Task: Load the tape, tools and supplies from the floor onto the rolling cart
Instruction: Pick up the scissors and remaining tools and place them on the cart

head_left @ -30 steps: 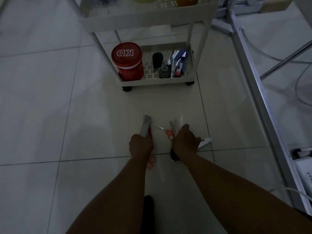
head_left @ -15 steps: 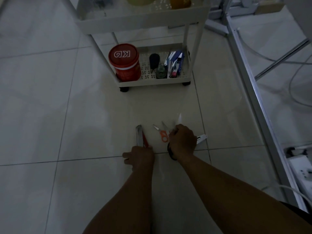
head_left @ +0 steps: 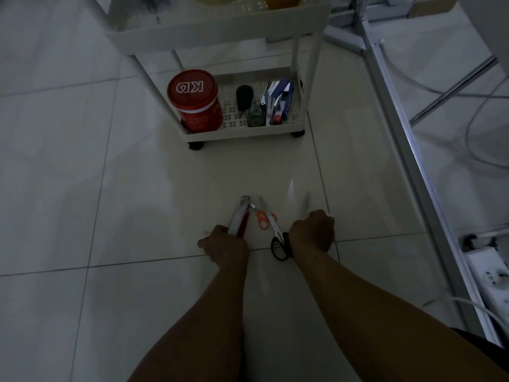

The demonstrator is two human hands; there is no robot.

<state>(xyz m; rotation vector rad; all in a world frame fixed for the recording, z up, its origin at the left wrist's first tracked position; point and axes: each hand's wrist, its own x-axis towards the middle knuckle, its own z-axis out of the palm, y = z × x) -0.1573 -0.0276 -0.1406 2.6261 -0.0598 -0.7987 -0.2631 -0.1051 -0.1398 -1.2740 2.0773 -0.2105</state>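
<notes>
- Pale glossy floor tiles [head_left: 96, 188] are filling a dim room; a metal frame [head_left: 396, 128] with loose cables [head_left: 473, 133] is running along the far side of the right hand.
- Ahead of both hands, the white rolling cart [head_left: 248, 31] is standing on its casters. Its bottom tray is carrying a red canister [head_left: 194, 102] marked "KD" at its left end, then a dark rounded object [head_left: 243, 96], a small greenish bottle [head_left: 254, 115], and a bundle of blue-and-white packets [head_left: 279, 102] standing on edge at its right end.
- The upper tray is showing yellowish and orange items at its back edge, too cropped to name.
- The left hand [head_left: 225, 248] is curling its fingers around the near end of a silver-and-red hand tool [head_left: 241, 216]; the tool's long axis is pointing away from the hand toward the cart, leaning slightly right.
- The right hand [head_left: 312, 234] is closing as a fist around a pale slim object [head_left: 304, 206] that is poking out beyond the knuckles toward the cart; what it is cannot be told.
- Between the hands, black-handled scissors [head_left: 275, 232] are lying on the tiles, loops nearest the right wrist, blades aiming forward and leftward.
- Small orange-handled scissors [head_left: 264, 219] are lying just beside them, touching or crossing the longer blades.
</notes>
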